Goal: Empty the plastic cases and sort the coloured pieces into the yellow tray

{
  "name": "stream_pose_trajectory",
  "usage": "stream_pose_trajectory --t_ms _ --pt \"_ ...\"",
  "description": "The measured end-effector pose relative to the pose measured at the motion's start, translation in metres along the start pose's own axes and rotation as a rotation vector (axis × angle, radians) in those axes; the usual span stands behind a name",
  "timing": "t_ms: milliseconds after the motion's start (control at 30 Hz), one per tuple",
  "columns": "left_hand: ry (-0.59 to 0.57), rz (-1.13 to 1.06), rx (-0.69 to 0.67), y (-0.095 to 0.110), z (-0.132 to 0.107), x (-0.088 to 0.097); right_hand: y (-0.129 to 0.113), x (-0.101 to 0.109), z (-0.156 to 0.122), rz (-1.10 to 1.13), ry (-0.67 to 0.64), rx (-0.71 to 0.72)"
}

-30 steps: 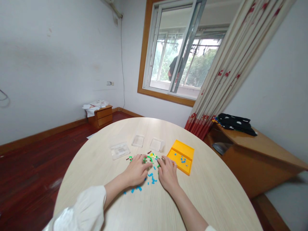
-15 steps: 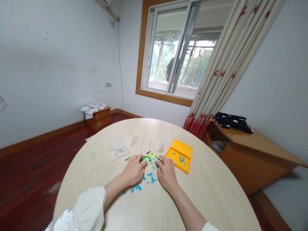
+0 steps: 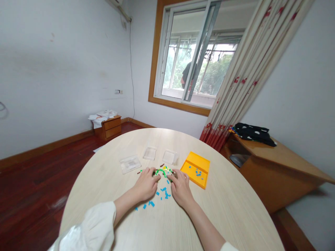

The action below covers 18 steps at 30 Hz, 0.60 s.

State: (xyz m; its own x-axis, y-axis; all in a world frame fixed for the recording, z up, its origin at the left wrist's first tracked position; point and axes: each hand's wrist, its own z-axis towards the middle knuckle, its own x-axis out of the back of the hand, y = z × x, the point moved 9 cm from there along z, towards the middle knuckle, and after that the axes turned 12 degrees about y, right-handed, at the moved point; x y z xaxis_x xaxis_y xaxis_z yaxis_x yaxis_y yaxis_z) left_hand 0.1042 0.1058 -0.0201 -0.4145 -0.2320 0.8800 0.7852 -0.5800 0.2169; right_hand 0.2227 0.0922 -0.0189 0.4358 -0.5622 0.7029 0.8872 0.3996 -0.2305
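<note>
A heap of small plastic pieces, green, yellow, blue and brown (image 3: 162,172), lies on the round pale wooden table (image 3: 230,209). My left hand (image 3: 146,184) rests palm down at the heap's left edge, fingers curled onto the pieces. On the heap's right side my right hand (image 3: 180,184) lies with its fingertips bent among them. What the fingers pinch, if anything, is too small to see. Loose blue pieces (image 3: 160,196) are scattered between and below my hands. An orange tray (image 3: 196,168) holding a few blue pieces sits just right of my right hand.
Three clear plastic trays lie beyond the heap: a long tray (image 3: 130,164), a small middle tray (image 3: 150,153) and a right tray (image 3: 170,156). A wooden desk (image 3: 277,157) with dark cloth stands at the right. A small cabinet (image 3: 108,126) stands by the far wall.
Both hands have shifted slightly among the pieces; the fingers of the two hands have drawn closer together at the heap. The view has swayed a little.
</note>
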Motion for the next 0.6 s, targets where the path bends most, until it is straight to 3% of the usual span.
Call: stream_pose_trajectory --t_ms 600 --pt "0.01 -0.007 0.018 -0.0009 -0.0001 0.0025 -0.0072 0.0039 -0.0014 0.2 0.001 0.033"
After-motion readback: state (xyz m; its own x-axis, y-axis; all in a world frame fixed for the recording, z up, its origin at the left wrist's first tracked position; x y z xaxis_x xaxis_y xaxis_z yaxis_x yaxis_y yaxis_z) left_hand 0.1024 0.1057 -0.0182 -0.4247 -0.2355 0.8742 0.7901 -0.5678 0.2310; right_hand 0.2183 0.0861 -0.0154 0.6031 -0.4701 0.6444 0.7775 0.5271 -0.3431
